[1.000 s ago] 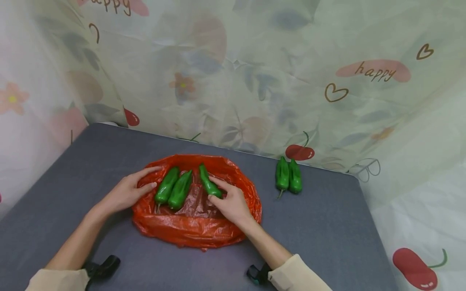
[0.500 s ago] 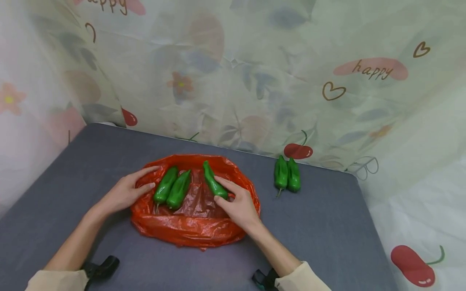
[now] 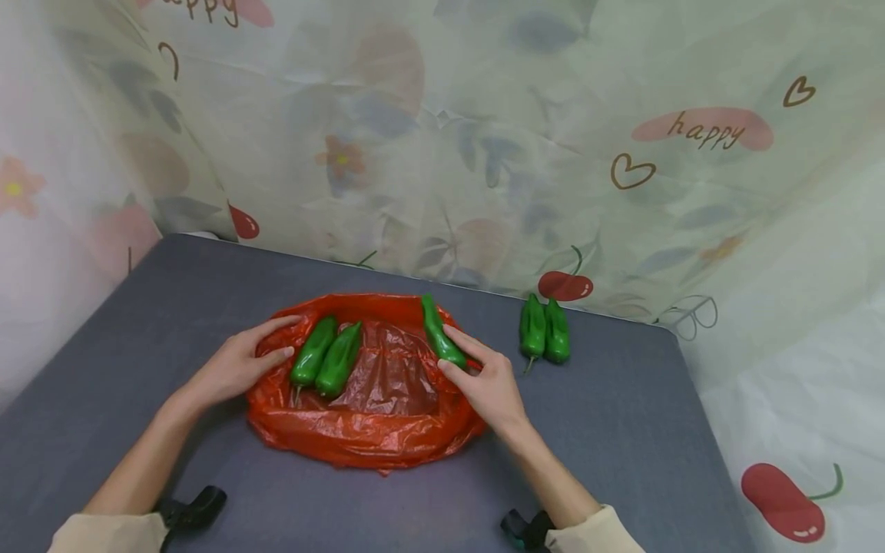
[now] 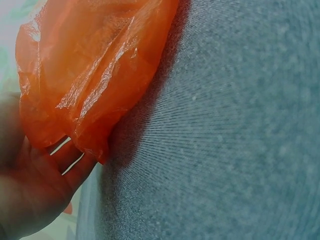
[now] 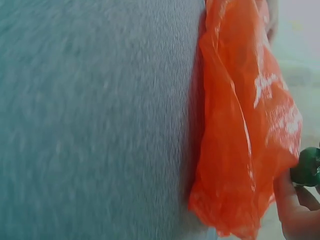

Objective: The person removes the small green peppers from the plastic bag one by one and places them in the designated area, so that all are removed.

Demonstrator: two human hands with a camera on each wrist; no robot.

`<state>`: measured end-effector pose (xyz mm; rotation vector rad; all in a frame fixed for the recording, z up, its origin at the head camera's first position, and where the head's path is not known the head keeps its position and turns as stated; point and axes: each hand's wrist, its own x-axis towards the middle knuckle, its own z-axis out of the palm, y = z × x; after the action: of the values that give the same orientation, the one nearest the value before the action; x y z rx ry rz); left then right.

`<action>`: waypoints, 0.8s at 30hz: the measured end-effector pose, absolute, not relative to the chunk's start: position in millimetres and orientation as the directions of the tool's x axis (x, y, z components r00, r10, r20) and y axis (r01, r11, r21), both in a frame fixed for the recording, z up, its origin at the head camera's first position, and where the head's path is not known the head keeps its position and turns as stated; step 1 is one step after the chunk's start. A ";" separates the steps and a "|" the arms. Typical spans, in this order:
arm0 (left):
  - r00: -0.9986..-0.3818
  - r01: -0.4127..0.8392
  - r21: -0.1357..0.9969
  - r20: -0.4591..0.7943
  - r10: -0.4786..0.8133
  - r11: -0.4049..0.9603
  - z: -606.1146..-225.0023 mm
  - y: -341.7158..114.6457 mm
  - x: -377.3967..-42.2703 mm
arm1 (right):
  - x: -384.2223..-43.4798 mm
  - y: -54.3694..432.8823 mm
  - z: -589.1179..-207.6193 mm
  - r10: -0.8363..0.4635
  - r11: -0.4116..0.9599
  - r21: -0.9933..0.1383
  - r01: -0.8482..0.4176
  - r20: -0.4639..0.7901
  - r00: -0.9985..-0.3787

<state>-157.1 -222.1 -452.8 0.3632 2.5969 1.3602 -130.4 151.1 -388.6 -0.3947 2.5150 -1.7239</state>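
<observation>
Pinching the pepper at the right rim of the red bag is your right hand; your left hand, loosely spread, touches the left rim. Expect a light, firm, slick pepper, best held by its broad end.

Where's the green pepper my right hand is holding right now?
In the head view, the held pepper is at the right rim of the red bag, between the two bagged peppers and the pair on the table.

The right wrist view's edge crops the right hand and held pepper
</observation>
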 end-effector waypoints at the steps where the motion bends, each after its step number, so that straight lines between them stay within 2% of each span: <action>1: -0.953 0.130 0.824 -0.050 0.300 0.551 -452.7 -222.1 -157.1 | -130.7 153.2 -388.2 -0.243 0.338 -0.925 -0.172 0.091 -0.966; 7: -0.954 0.135 0.819 -0.046 0.298 0.557 -452.2 -222.5 -156.6 | -133.6 168.0 -386.0 -0.208 0.339 -0.927 -0.160 0.092 -0.974; 14: -0.954 0.131 0.821 -0.049 0.297 0.556 -451.8 -222.8 -157.5 | -147.5 198.9 -409.6 -0.135 0.360 -0.926 -0.111 0.066 -0.989; 24: -0.952 0.119 0.832 -0.061 0.302 0.543 -452.8 -222.8 -157.0 | -151.7 234.0 -414.1 -0.052 0.418 -0.903 -0.104 0.091 -0.995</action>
<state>-157.0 -222.8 -452.8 0.3562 2.5817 1.3692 -151.7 234.0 -414.1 -0.1477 2.6858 -1.7156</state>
